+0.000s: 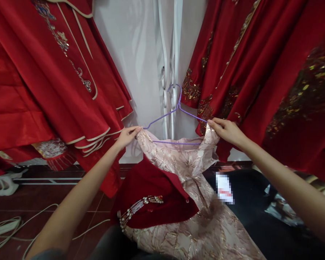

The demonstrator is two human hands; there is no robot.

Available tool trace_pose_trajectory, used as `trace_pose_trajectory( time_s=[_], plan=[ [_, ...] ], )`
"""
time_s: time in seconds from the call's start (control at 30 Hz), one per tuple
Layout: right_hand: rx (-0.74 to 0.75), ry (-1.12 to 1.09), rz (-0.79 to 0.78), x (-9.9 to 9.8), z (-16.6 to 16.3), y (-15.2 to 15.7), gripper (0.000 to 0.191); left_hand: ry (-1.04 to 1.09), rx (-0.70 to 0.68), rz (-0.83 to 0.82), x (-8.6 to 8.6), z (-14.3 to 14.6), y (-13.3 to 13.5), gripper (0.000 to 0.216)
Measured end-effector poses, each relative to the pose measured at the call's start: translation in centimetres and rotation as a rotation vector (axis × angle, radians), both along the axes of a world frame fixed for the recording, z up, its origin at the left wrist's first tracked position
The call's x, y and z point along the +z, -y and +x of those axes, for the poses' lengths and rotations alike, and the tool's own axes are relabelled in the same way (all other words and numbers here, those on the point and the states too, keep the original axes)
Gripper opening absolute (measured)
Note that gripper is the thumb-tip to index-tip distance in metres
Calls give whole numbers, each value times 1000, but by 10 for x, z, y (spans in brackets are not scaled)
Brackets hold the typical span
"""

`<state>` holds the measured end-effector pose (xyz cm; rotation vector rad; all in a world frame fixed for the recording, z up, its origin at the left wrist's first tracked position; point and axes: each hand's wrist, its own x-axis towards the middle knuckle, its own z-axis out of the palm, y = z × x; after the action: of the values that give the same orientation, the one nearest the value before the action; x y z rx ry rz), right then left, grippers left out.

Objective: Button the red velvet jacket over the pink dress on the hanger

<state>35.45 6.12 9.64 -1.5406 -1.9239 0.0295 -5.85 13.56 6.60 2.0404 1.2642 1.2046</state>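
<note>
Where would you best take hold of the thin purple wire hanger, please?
Probably the neck just under the hook of the thin purple wire hanger, from the front: it is bare, while the left hand and right hand pinch the pale pink brocade dress over both shoulder ends.

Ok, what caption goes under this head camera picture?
The person's left hand and right hand hold a pink dress at its shoulders on a purple hanger, between red robes.

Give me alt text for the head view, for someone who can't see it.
The left hand and right hand pinch the shoulders of a pink brocade dress on a purple wire hanger. A dark red beaded garment lies over the dress; red embroidered robes hang either side.
</note>
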Motion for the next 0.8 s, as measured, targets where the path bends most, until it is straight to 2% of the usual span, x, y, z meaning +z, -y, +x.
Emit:
trace_pose_trajectory(
  time_s=[0.1,0.2,0.27,0.37,0.43,0.5,0.63,0.8],
  plan=[
    [48,55,-10,-9,-4,-3,43,-132,-91,87,23,26,-1,48],
    [72,172,53,-22,-6,-6,44,-269,-67,156,31,39,-2,45],
    [55,233,78,-29,-5,-8,48,-353,0,117,26,39,-1,46],
    [27,234,115,-35,-1,-12,48,-436,205,6,10,30,3,57],
    [15,225,149,-37,2,-16,47,-432,348,3,1,25,8,72],
    [10,234,161,-38,4,-19,48,-417,425,25,-3,22,15,76],
    [34,259,155,-41,7,-22,50,-523,366,0,-1,24,39,42],
    [29,265,144,-40,9,-23,54,-737,263,76,-3,32,76,49]
  ],
)
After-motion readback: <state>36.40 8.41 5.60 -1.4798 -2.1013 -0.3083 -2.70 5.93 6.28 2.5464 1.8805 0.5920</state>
